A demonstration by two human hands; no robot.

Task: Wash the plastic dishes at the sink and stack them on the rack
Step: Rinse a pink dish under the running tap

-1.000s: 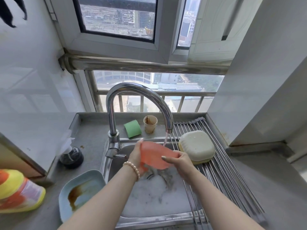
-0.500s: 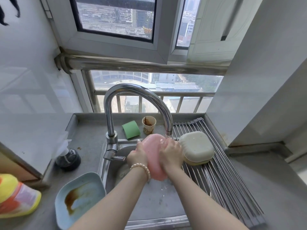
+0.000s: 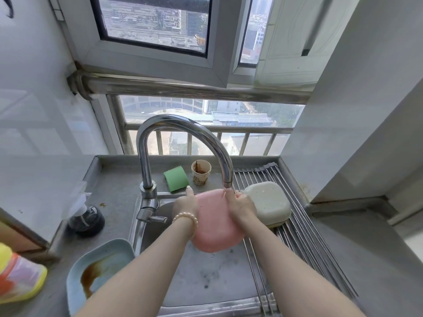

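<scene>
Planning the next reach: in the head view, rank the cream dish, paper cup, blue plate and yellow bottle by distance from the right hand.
1. Cream dish, upside down on the rack, beside the right hand.
2. Paper cup, behind the sink.
3. Blue plate, counter left of the sink.
4. Yellow bottle, far left edge.

soft daylight comes in through the window (image 3: 155, 24) behind the sink, bright and even, with only faint shadows. pale reflections wash over the glossy left wall (image 3: 39, 115), and the faucet (image 3: 183, 133) carries streaky highlights. the wide lens bends straight lines near the edges. slight softness throughout, more at the corners.
</scene>
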